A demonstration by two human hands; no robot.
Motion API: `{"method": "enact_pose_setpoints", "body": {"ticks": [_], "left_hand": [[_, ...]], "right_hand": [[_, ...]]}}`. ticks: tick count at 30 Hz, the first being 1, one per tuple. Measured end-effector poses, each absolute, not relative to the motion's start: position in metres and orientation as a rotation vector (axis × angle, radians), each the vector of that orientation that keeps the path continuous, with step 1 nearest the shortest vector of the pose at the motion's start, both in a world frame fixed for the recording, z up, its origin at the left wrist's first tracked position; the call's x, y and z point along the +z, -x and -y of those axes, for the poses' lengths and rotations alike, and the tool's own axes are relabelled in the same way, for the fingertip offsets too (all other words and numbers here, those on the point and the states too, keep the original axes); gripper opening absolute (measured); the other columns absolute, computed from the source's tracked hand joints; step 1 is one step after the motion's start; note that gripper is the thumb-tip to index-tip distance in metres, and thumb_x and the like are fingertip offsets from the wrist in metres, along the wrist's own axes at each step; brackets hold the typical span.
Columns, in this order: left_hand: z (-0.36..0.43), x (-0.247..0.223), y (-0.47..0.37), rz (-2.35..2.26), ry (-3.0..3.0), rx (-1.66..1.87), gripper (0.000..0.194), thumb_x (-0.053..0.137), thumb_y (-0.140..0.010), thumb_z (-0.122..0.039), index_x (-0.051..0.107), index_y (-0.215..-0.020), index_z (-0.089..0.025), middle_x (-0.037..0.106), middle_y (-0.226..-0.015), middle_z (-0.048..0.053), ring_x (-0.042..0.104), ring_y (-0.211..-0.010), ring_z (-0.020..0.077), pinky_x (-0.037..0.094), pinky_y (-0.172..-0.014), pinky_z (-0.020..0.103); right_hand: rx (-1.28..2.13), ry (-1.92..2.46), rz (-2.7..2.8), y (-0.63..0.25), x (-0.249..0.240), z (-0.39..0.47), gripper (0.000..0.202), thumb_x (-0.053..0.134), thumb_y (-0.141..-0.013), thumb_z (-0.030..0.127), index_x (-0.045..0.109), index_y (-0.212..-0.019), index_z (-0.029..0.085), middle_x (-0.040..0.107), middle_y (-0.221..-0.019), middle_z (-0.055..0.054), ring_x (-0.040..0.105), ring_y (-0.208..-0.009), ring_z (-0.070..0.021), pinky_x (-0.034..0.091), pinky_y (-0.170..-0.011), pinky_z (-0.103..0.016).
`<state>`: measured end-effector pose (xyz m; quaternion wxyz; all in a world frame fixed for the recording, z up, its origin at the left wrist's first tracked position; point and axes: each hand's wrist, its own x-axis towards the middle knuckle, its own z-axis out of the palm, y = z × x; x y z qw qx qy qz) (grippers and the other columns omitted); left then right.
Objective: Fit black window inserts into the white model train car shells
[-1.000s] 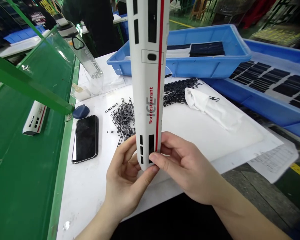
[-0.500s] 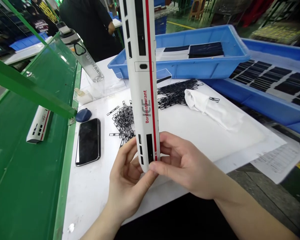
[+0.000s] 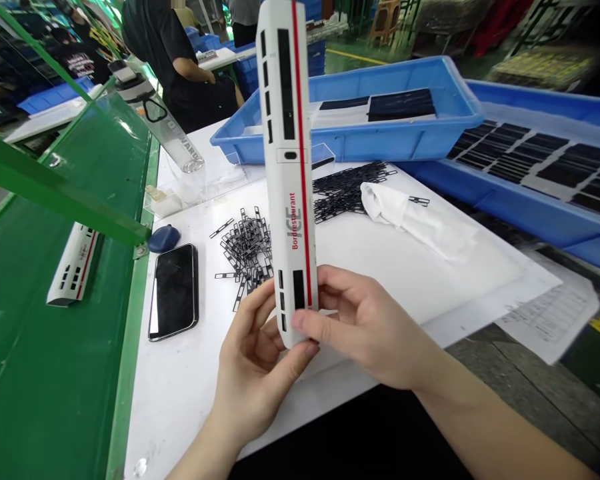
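A white model train car shell (image 3: 287, 180) with a red stripe, dark windows and "ICE Bordrestaurant" lettering stands lengthwise before me, its far end pointing up and away. My left hand (image 3: 255, 360) grips its near end from the left, thumb under the bottom edge. From the right, my right hand (image 3: 365, 327) holds the same end, thumb pressed on the face by the lowest dark window. Behind the shell lie a pile of small black frame pieces (image 3: 247, 247) and a second heap of black frames (image 3: 350, 187), both on the white tabletop (image 3: 190, 393).
On the left are a phone (image 3: 174, 292), a dark blue case (image 3: 164, 238) and a water bottle (image 3: 173, 133). Another train shell (image 3: 74, 263) lies on the green surface. Blue bins (image 3: 380, 140) with dark strips stand behind a white cloth (image 3: 415, 223). A person (image 3: 180, 67) sits beyond.
The train shell has tilted so its far end shows lower in view, and more of its length is visible. My right thumb has slid slightly left and up its face.
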<state>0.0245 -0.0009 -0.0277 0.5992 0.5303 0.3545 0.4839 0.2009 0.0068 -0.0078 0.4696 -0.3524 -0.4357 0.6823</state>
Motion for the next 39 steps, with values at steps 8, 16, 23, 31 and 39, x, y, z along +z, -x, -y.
{"method": "enact_pose_setpoints", "body": {"ticks": [8, 16, 23, 31, 39], "left_hand": [[-0.001, -0.026, -0.025, -0.827, -1.227, 1.079, 0.063, 0.079, -0.090, -0.004, 0.067, -0.137, -0.043, 0.071, -0.146, -0.002, 0.075, -0.122, 0.0218, 0.065, -0.100, 0.027], [-0.002, -0.025, -0.024, -0.784, -1.211, 1.056, 0.063, 0.077, -0.092, -0.002, 0.065, -0.140, -0.040, 0.072, -0.145, -0.004, 0.073, -0.124, 0.0132, 0.058, -0.100, 0.014], [-0.004, -0.025, -0.024, -0.790, -1.173, 1.087, 0.050, 0.079, -0.092, -0.010, 0.070, -0.134, -0.035, 0.075, -0.140, -0.001, 0.075, -0.118, 0.0151, 0.061, -0.098, 0.018], [0.000, -0.024, -0.027, -0.874, -1.188, 1.141, 0.039, 0.076, -0.097, -0.014, 0.075, -0.127, -0.038, 0.079, -0.133, -0.005, 0.077, -0.110, 0.0100, 0.061, -0.086, 0.011], [0.005, -0.020, -0.030, -0.955, -1.252, 1.102, 0.030, 0.074, -0.099, -0.020, 0.068, -0.127, -0.029, 0.080, -0.127, 0.003, 0.075, -0.114, 0.0152, 0.061, -0.096, 0.019]], "right_hand": [[1.608, 0.870, 0.981, -0.195, -0.015, -0.015, 0.012, 0.081, -0.091, 0.025, 0.075, -0.102, 0.021, 0.077, -0.093, 0.000, 0.076, -0.092, -0.0171, 0.064, -0.083, -0.025], [1.477, 0.883, 1.033, -0.203, -0.009, -0.020, 0.004, 0.075, -0.097, 0.025, 0.072, -0.099, 0.022, 0.077, -0.094, 0.001, 0.076, -0.086, -0.0132, 0.065, -0.081, -0.022], [1.387, 0.950, 1.055, -0.196, -0.008, -0.013, 0.003, 0.073, -0.098, 0.022, 0.071, -0.098, 0.020, 0.076, -0.087, 0.001, 0.075, -0.084, -0.0131, 0.064, -0.079, -0.022], [1.511, 0.838, 1.032, -0.198, -0.007, -0.009, 0.021, 0.076, -0.096, 0.023, 0.071, -0.116, 0.025, 0.079, -0.113, -0.002, 0.078, -0.100, -0.0154, 0.065, -0.091, -0.025], [1.518, 0.897, 1.140, -0.199, -0.008, -0.002, 0.007, 0.072, -0.099, 0.022, 0.070, -0.105, 0.024, 0.080, -0.102, 0.000, 0.078, -0.092, -0.0145, 0.065, -0.082, -0.022]]}}
